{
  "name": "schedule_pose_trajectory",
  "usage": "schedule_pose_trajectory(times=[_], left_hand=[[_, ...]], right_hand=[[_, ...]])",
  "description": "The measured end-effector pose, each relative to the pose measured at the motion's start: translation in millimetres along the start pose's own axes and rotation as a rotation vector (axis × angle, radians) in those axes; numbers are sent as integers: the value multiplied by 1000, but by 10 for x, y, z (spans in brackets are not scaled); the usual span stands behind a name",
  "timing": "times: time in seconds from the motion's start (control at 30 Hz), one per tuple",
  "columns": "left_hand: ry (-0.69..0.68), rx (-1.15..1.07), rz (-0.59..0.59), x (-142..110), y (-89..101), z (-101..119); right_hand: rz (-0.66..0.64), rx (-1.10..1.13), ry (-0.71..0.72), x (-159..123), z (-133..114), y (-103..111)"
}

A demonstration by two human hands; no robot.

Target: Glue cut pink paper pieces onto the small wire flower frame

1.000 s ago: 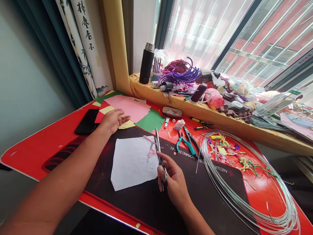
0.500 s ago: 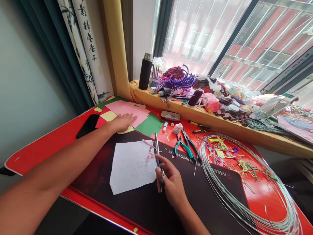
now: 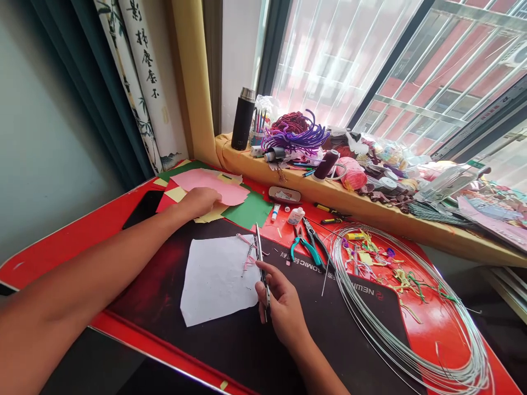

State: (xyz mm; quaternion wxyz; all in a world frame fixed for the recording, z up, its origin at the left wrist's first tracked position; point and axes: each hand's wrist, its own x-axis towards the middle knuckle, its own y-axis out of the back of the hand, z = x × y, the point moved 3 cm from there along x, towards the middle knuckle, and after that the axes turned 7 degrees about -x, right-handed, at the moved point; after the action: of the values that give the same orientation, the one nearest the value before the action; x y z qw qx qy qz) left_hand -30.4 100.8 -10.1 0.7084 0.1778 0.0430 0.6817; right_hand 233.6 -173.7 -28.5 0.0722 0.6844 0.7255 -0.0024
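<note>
My left hand (image 3: 202,201) reaches across to the coloured sheets at the back left, its fingers closed on the near edge of a pink paper sheet (image 3: 233,193), which curves up slightly. Its fingertips are partly hidden. Under and around it lie a green sheet (image 3: 254,210) and yellow and red ones. Scissors (image 3: 259,247) are in my right hand (image 3: 282,302), blades pointing away and seemingly together. Beside them, a small twisted piece in pink and dark wire (image 3: 248,257) rests on the right edge of a white paper (image 3: 216,282).
A black mat (image 3: 321,340) covers much of the red table (image 3: 49,247). Teal-handled pliers (image 3: 304,249), a glue bottle (image 3: 296,215) and a big wire coil (image 3: 346,296) with coloured scraps lie to the right. Yarn and a black flask (image 3: 242,120) crowd the sill.
My left hand has gone from lying flat on the pink sheet to gripping its near edge, which has risen. My right hand still holds the scissors. The view has shifted slightly.
</note>
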Motion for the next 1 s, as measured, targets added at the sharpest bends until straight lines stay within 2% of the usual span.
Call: schedule_pose_trajectory(times=[0.1,0.13,0.23,0.37,0.43,0.53,0.6,0.77,0.9,1.0], left_hand=[[-145,164,-97,-168,102,84],[-253,315,-95,-244,137,116],[-292,460,26,-434,277,110],[-162,599,263,-513,457,26],[-13,507,311,-480,518,-41],[232,185,265,-405,533,-159],[313,12,233,-359,509,-213],[374,-185,262,-306,440,-291],[313,-304,308,-334,361,-267],[264,-417,300,-384,281,-207]], right_hand=[[5,-4,-7,0,3,3],[-1,-6,-6,-2,2,-3],[-20,-5,-7,-6,1,-28],[-20,-6,-11,-2,16,-44],[-18,-14,-12,6,24,-39],[-13,-25,-17,19,36,-25],[-15,-27,-19,25,44,-22],[-27,-18,-23,21,57,-42],[-35,-3,-24,9,38,-48],[-41,-3,-14,-2,14,-45]])
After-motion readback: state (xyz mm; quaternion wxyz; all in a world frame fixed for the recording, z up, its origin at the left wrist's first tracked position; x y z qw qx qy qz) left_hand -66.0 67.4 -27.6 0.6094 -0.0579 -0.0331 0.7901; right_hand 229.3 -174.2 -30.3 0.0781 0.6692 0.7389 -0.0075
